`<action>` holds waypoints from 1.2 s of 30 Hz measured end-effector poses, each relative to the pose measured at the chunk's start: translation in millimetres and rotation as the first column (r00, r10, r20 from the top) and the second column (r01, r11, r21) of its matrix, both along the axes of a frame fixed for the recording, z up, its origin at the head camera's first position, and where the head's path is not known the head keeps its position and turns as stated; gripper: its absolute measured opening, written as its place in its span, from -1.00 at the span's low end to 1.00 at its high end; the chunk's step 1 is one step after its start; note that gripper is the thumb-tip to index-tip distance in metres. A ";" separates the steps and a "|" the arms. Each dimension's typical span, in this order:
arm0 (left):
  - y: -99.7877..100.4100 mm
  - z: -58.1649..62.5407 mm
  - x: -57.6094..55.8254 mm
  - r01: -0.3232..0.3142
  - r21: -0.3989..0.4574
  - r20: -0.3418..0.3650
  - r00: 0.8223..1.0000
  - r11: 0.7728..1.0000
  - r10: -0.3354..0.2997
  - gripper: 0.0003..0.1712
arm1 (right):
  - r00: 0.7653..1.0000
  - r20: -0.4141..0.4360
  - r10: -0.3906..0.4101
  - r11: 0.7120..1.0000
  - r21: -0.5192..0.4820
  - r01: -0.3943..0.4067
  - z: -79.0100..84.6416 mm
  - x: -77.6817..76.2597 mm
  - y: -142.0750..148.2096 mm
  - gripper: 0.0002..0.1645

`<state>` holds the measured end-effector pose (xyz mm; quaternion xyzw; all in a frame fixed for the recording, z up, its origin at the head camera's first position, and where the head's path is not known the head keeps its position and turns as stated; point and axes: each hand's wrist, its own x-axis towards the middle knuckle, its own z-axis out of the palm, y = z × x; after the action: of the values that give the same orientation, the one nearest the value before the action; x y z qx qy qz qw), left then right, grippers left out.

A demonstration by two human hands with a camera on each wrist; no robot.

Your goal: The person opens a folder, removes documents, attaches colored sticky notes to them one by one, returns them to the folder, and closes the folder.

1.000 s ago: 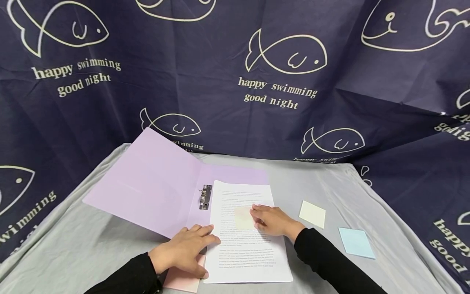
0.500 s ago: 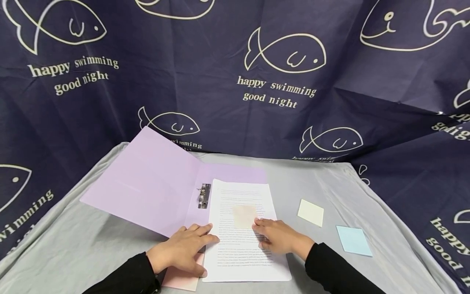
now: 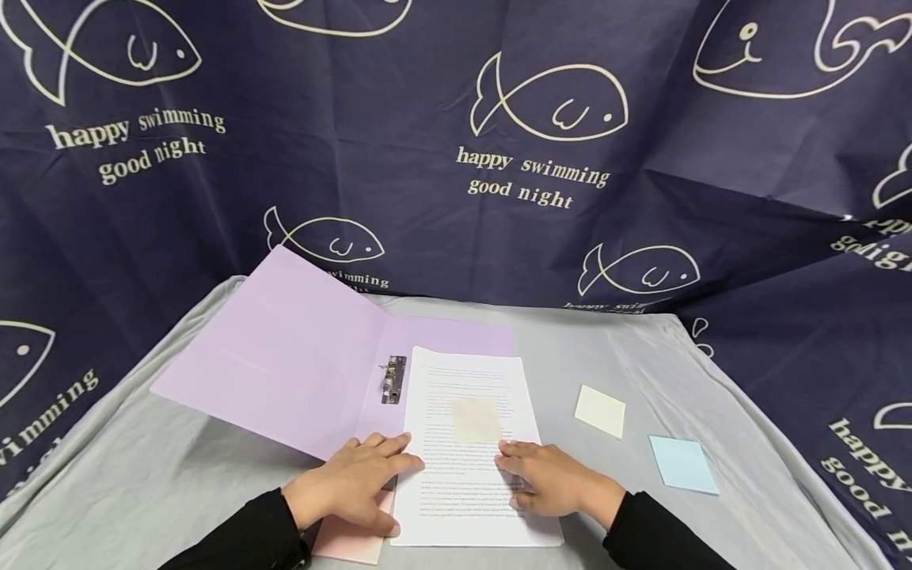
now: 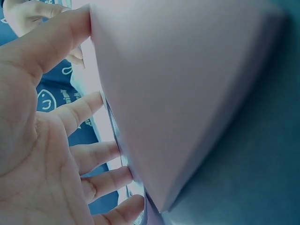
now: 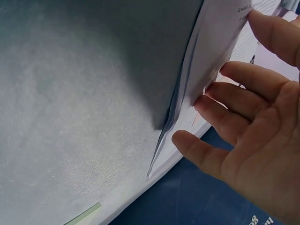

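A printed sheet, perhaps the top of a stack (image 3: 477,518), lies over the right half of an open purple folder (image 3: 278,348). A pale, peach-toned sticky note (image 3: 477,419) is flat on the text near its middle. My left hand (image 3: 349,484) rests with spread fingers at the paper's left edge, above a pink sticky pad (image 3: 347,542) that it partly hides. On the paper's right side rests my right hand (image 3: 552,479), fingers extended and apart from the note. In the right wrist view the fingertips of the right hand (image 5: 258,117) touch the page.
The folder's metal clip (image 3: 393,380) shows left of the paper. A pale yellow sticky pad (image 3: 601,412) and a light blue one (image 3: 684,465) lie to the right on the grey cloth (image 3: 584,348). Behind hangs a dark blue fish-print curtain (image 3: 427,158).
My right hand has left the sticky note and slid down and right across the page. The note stays on the text, now uncovered. The left hand holds its place.
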<state>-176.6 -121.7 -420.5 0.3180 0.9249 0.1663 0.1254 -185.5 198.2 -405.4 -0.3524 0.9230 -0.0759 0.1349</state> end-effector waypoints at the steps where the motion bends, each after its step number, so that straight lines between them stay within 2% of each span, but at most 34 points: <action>1: -0.2 0.0 0.2 -0.002 0.000 0.001 1.000 1.000 0.002 -0.08 | 1.000 0.002 -0.002 1.000 -0.002 0.002 -0.2 0.0 -0.1 -0.30; 13: 1.6 -1.3 1.5 -0.010 -0.014 -0.016 1.000 1.000 0.010 -0.06 | 0.999 -0.028 0.032 0.999 -0.027 -0.032 -3.5 1.0 3.6 -0.31; 21: 1.2 -0.2 -0.2 -0.007 -0.024 -0.001 1.000 1.000 0.007 -0.07 | 0.997 -0.075 0.031 0.993 -0.114 -0.040 -6.9 1.5 9.5 -0.33; 29: 1.2 0.4 -2.5 0.009 -0.016 0.005 1.000 1.000 -0.009 -0.08 | 0.990 -0.133 -0.056 0.981 -0.194 0.029 -2.6 -0.2 31.4 -0.14; 36: 1.3 -0.5 -3.1 0.019 -0.012 -0.010 1.000 1.000 -0.020 -0.10 | 0.988 -0.073 -0.133 0.975 -0.187 0.117 -2.9 3.1 55.6 -0.06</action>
<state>-179.7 -120.4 -420.9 0.3271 0.9234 0.1579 0.1241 -182.4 253.8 -408.2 -0.3072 0.9375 -0.1532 0.0576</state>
